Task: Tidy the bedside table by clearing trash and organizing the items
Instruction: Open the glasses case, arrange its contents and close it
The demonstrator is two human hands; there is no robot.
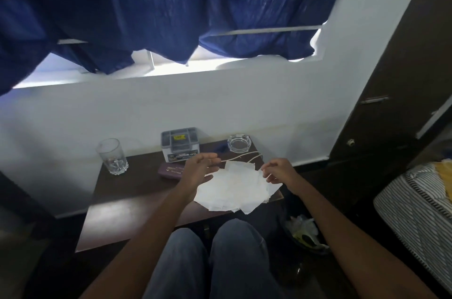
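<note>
A thin white cable (pixel 241 157) stretches between my two hands above the dark wooden bedside table (pixel 137 203). My left hand (pixel 199 170) pinches one part of it at the fingertips. My right hand (pixel 277 171) pinches another part, with a short loop hanging below the fingers. Under both hands lies a loose pile of white papers (pixel 234 191) at the table's right front edge. An empty drinking glass (pixel 112 156) stands at the back left. A grey organizer box (pixel 179 144), a glass ashtray (pixel 239 143) and a flat dark purple case (pixel 171 169) sit along the back.
A dark trash bin (pixel 305 232) with crumpled waste stands on the floor right of the table. A striped mattress (pixel 420 203) is at the far right, beside a dark wardrobe (pixel 396 93). Blue curtains (pixel 171 5) hang over the window. My knees (pixel 215 254) are at the table's front.
</note>
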